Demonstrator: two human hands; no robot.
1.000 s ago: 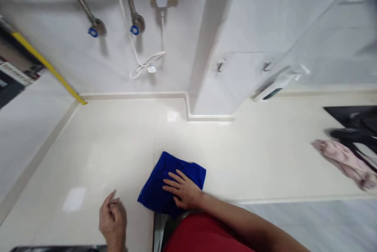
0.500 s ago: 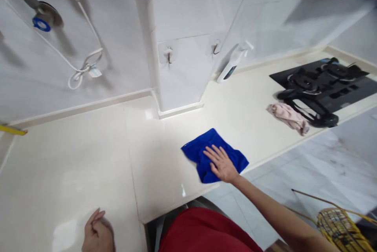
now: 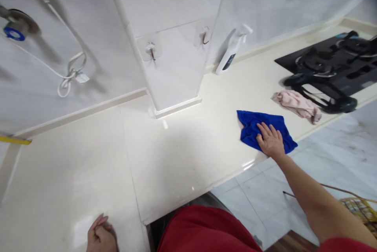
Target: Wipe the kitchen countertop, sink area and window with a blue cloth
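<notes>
One blue microfiber cloth (image 3: 249,130) lies flat on the cream stone counter (image 3: 176,157), its lower corner just inside the front edge. Right hand (image 3: 271,140) is pressed on its near part: open, palm down, fingers spread apart, not clamping. Cloth is slightly creased, with a crumpled fold under the palm.

Left hand (image 3: 101,238) is at the bottom of the view, on the counter and well apart from the cloth. Its fingers are curled loosely together, with nothing visible in them.

Counter stretches a long way left of the cloth, past the left hand to an inner corner. Right of the cloth, just beside it with a narrow gap, is one crumpled pink cloth (image 3: 296,105). Beyond that sits one black gas hob (image 3: 288,61), its grates blurred. One white spray bottle (image 3: 229,53) lies against the wall. Two hooks (image 3: 150,51) are on the pillar. Below the front edge is a tiled floor (image 3: 259,205), with one woven basket (image 3: 361,212) partly in view.
</notes>
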